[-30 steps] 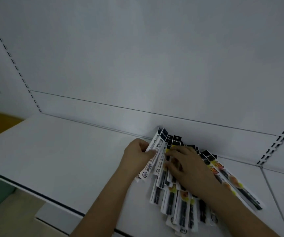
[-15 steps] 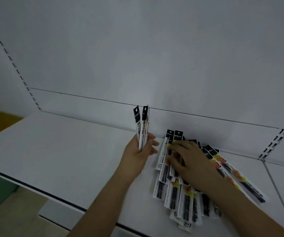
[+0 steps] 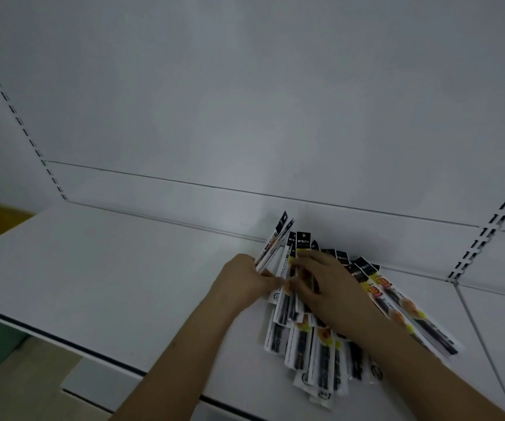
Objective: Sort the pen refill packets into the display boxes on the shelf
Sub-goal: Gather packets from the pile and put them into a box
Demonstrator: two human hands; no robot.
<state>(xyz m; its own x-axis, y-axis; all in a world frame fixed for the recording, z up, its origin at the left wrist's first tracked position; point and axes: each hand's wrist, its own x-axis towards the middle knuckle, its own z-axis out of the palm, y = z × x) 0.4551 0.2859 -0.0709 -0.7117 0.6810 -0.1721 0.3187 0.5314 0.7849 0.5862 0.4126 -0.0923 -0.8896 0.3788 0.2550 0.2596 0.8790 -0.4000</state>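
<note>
While two packets (image 3: 274, 242) are pinched upright by the left hand (image 3: 245, 279) | right hand (image 3: 330, 287) curled on the fanned pile (image 3: 306, 344), at its 3 o'clock | next packet is best peeled singly, matching print checked.

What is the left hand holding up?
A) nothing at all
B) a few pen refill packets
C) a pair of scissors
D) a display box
B: the left hand grips a few pen refill packets tilted up off the shelf, beside the spread pile.
</note>
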